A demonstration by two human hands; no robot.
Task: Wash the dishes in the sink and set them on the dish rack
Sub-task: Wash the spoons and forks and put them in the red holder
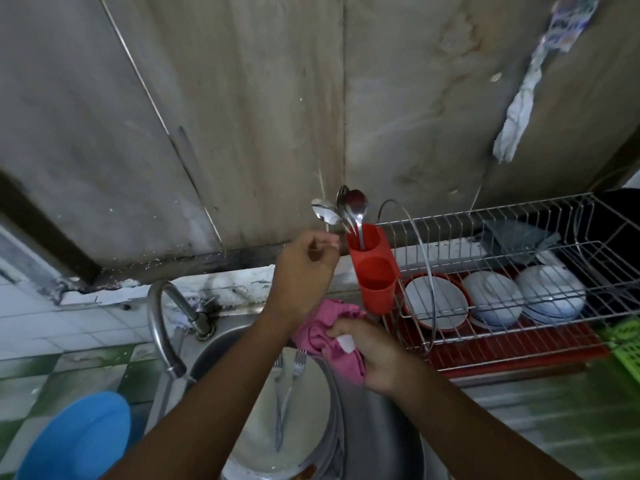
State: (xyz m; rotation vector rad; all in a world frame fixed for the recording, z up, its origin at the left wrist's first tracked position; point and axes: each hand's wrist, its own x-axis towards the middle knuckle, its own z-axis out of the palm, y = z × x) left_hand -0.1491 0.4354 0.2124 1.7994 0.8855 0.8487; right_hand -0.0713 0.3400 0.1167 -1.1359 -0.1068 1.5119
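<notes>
My left hand (304, 271) is raised beside the red cutlery holder (372, 268) and pinches the handle of a metal spoon (323, 213), bowl end up. Other spoons (353, 209) stand in the holder's far cup. My right hand (374, 355) grips a pink cloth (329, 330) over the steel sink (221, 344). In the sink lie stacked white plates (304, 403) with two forks (287, 382) on top. The wire dish rack (502, 271) to the right holds several white bowls (491, 299).
A curved tap (162, 323) arches over the sink's left side. A blue plastic object (76, 434) is at bottom left. A red drip tray (512, 344) lies under the rack and a green basket (623, 341) sits at the right edge. A rag hangs on the wall (519, 112).
</notes>
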